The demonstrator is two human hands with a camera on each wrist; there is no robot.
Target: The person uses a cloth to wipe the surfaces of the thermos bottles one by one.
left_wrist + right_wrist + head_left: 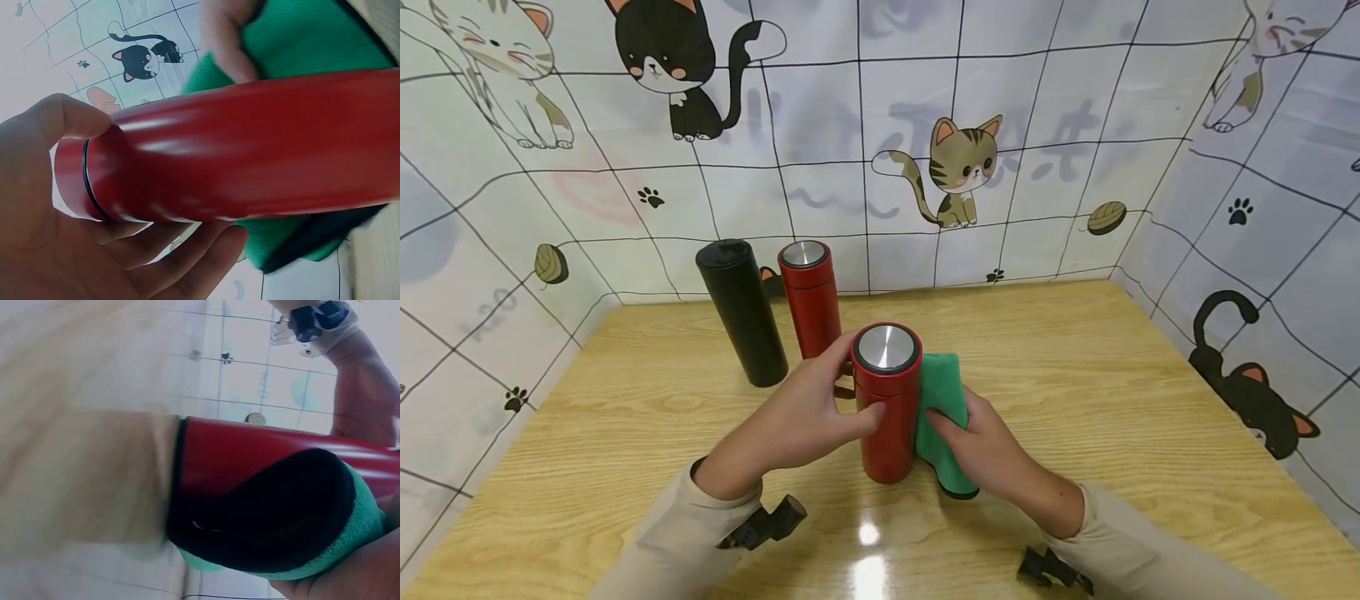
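Observation:
A red thermos flask (891, 433) with a silver-topped lid stands upright in front of me. My left hand (808, 408) grips its upper part, thumb on the near side and fingers round the far side, as the left wrist view of the flask (250, 144) shows. My right hand (992, 450) holds a folded green cloth (942, 392) with a dark edge against the flask's right side. In the right wrist view the cloth (362, 531) bulges open in a loop along the red wall near the base.
Behind on the left stand a black flask (745, 317) and a second red flask (811, 300), side by side. They sit on a wood-grain table (1060, 358). A cat-patterned sheet (820, 192) hangs at the back and both sides.

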